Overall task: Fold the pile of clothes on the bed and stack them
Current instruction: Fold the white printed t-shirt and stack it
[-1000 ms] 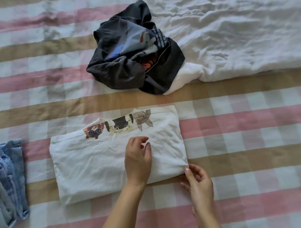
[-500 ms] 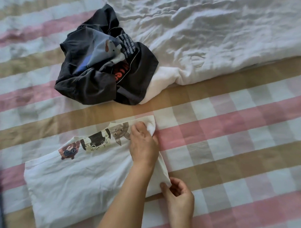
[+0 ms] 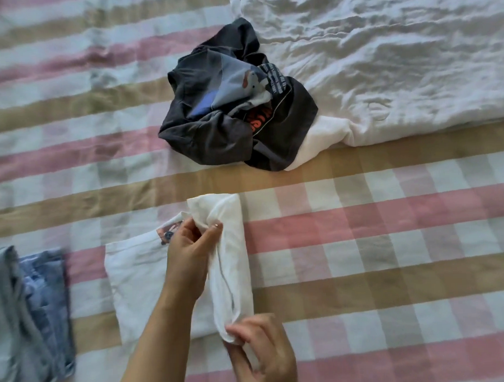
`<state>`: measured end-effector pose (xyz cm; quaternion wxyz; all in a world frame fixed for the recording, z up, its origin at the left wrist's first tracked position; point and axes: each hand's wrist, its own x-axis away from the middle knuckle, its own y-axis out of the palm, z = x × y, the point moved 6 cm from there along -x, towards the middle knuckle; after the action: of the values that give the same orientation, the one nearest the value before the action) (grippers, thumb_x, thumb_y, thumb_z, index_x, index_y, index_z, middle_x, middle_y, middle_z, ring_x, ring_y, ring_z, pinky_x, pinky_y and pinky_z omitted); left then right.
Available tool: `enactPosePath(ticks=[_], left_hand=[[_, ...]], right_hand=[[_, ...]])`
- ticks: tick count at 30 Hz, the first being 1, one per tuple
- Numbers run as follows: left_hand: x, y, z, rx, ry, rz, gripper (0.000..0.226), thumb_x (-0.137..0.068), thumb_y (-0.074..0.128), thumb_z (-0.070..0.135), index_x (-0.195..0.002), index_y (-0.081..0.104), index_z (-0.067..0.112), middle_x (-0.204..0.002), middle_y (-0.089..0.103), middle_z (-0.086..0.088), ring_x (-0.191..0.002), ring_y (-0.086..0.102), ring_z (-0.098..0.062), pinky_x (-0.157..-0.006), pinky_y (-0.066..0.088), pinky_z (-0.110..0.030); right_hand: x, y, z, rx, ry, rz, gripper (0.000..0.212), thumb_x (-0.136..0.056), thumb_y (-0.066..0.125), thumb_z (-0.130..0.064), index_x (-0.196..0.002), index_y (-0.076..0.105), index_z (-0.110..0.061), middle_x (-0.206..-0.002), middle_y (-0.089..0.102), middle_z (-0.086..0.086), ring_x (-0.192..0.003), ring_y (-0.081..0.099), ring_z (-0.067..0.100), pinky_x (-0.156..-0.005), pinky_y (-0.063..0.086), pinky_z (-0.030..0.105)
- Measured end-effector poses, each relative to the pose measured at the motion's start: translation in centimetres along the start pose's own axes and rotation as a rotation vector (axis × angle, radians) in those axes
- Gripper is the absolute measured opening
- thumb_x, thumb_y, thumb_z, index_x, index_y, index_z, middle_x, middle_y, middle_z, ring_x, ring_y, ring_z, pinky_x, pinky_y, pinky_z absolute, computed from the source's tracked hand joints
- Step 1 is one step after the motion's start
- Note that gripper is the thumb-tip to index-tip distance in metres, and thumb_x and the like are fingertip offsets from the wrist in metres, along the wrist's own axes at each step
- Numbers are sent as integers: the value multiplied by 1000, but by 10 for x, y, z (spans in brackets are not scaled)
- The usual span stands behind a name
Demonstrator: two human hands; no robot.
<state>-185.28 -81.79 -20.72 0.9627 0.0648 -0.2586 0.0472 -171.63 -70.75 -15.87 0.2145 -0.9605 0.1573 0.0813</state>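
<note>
A white T-shirt (image 3: pixel 139 280) with a cartoon print lies partly folded on the checked bed sheet (image 3: pixel 361 244). Its right end is lifted and curled over toward the left. My left hand (image 3: pixel 190 250) pinches the far corner of that raised edge. My right hand (image 3: pixel 262 353) pinches the near corner. Behind it sits a crumpled pile of dark clothes (image 3: pixel 231 111) with a grey-blue print and orange lettering. A folded stack with blue jeans (image 3: pixel 46 309) lies at the left edge.
A rumpled white duvet (image 3: pixel 383 57) covers the far right of the bed and touches the dark pile. Bare checked sheet stretches to the right of the white shirt.
Both hands have taken hold of the shirt's right end and lifted it over toward the left, covering most of the print. The view has swung back right, showing the jeans stack again.
</note>
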Motion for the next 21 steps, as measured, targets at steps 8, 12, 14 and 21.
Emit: enactPosePath(ticks=[8, 12, 14, 21], left_hand=[[6, -153, -2, 48, -28, 186, 24, -73, 65, 14, -96, 65, 11, -88, 72, -4, -81, 68, -17, -69, 57, -27], [-4, -193, -23, -22, -34, 276, 14, -80, 66, 9, -93, 65, 13, -85, 72, 0, -82, 65, -18, -70, 54, -25], [-8, -201, -30, -64, -23, 306, 13, -81, 66, 6, -92, 63, 11, -84, 71, 0, -82, 63, -18, -68, 53, -23], [23, -219, -36, -528, 84, 606, 32, -89, 59, 23, -117, 50, 10, -105, 55, 0, -91, 54, -14, -76, 42, -21]], right_hand=[[33, 124, -51, 198, -301, -186, 16, -69, 76, -10, -66, 67, -22, -63, 57, -5, -56, 51, 16, -55, 37, 23], [48, 170, -43, 307, -339, -356, 13, -67, 74, -14, -65, 66, -23, -63, 55, -7, -58, 51, 15, -58, 33, 26], [54, 186, -36, 362, -301, -479, 18, -58, 80, -17, -65, 66, -24, -63, 56, -9, -58, 52, 14, -58, 33, 25], [20, 151, -11, 219, -26, -286, 19, -82, 58, -27, -94, 69, -18, -96, 63, -1, -91, 53, 14, -79, 42, 27]])
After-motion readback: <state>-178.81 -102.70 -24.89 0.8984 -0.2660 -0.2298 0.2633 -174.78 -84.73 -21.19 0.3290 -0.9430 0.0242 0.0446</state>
